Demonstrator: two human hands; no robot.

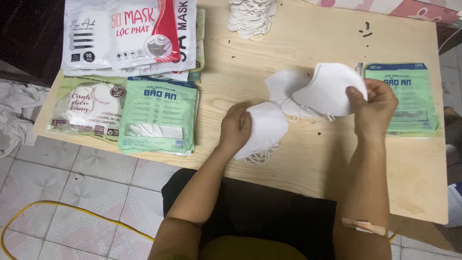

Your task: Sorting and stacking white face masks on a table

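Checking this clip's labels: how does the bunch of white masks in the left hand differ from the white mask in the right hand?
The left hand grips a thick stack of masks, low near the wooden table, with ear loops dangling below. The right hand pinches what looks like a single mask by its edge, raised higher and spread open, its broad face showing. Both are white, curved and of the same shape.

A home used as a small packing workplace, by the look of it; a low pale pine-board table point(298, 173) stands on patterned grey floor tiles point(72, 183); stacks of green and white printed plastic mask packets point(159, 115) cover its left side; a heap of loose white ear-loop masks point(250, 17) sits at the far edge; a yellow cable point(57, 204) trails across the floor.
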